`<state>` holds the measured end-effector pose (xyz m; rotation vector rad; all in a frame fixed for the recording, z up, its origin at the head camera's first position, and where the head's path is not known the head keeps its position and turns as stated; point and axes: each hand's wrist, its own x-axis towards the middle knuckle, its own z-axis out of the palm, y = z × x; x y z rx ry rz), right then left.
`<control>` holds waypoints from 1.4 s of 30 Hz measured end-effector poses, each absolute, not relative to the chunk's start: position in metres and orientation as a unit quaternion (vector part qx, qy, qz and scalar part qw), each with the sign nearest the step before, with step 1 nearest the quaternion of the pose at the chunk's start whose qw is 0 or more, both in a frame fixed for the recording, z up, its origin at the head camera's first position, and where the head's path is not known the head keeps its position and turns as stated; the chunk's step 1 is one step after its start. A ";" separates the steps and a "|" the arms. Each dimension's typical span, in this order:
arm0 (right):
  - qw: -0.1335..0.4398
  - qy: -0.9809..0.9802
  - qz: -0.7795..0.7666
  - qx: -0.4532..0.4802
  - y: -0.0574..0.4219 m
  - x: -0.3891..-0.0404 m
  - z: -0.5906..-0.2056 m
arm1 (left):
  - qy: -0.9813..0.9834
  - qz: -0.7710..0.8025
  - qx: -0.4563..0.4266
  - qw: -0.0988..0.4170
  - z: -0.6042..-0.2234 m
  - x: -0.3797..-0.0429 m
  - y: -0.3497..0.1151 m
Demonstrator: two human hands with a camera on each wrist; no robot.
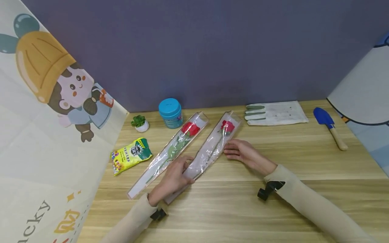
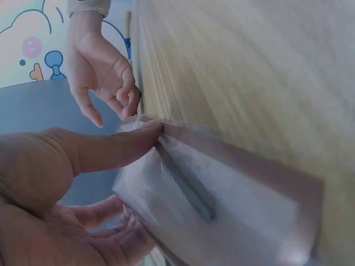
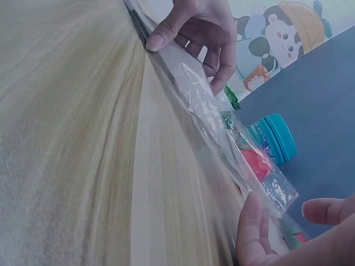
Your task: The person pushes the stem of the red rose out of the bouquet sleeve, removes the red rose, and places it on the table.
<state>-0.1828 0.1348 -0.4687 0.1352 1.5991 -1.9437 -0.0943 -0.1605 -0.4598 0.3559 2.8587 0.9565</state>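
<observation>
Two red roses in clear flat sleeves lie slantwise, side by side, on the table. My left hand (image 1: 174, 175) grips the lower part of the right-hand wrapped rose (image 1: 209, 150), thumb on one edge and fingers on the other. In the left wrist view the dark stem end (image 2: 191, 191) shows through the plastic. My right hand (image 1: 243, 153) is at the same sleeve's right edge near the bloom, its thumb and fingers apart in the right wrist view; whether it touches the plastic I cannot tell. The other wrapped rose (image 1: 179, 143) lies just left of it.
A yellow-green packet (image 1: 131, 155), a small potted succulent (image 1: 140, 123) and a blue-lidded jar (image 1: 171, 113) stand at the left and back. Toward the right are white gloves (image 1: 278, 113) and a blue trowel (image 1: 329, 126). A dark wall (image 1: 206, 50) closes off the back.
</observation>
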 end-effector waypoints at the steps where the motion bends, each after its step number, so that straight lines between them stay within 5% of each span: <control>1: 0.306 0.606 -0.732 0.049 0.135 -0.182 -0.468 | 0.937 0.323 0.119 0.057 -0.460 -0.094 -0.160; 16: 0.212 0.640 -0.738 0.024 0.130 -0.173 -0.467 | 0.846 0.495 0.150 0.129 -0.463 -0.091 -0.147; 42: 0.067 0.677 -0.733 -0.002 0.127 -0.165 -0.447 | 0.784 0.584 0.155 0.143 -0.464 -0.077 -0.108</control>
